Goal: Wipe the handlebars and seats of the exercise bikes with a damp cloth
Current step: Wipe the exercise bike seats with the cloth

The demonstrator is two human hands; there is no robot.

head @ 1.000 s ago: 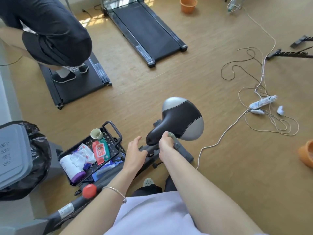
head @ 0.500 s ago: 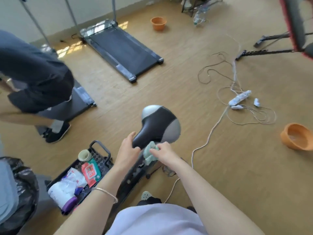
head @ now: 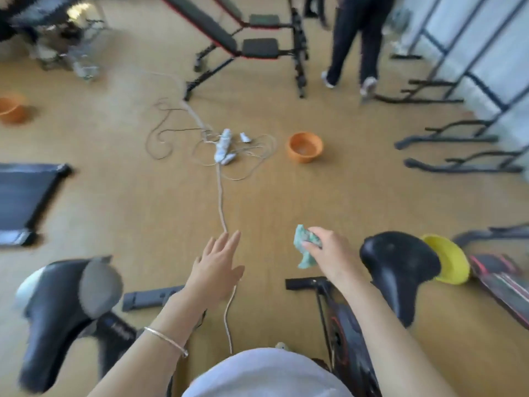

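Over the floor (head: 286, 202): left hand (head: 219, 262) spread, free; right hand (head: 329, 253) pinches cloth (head: 305, 246). Mid-floor, orange bowl (head: 305, 147), contents unclear; yellow bowl (head: 449, 260) partly behind black seat (head: 398, 262).

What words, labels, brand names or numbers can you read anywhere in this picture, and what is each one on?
Nothing here can be read.
Pale lettering on the frame of the left exercise bike: too blurred to read.
The green cloth held in the right hand: no lettering shows.
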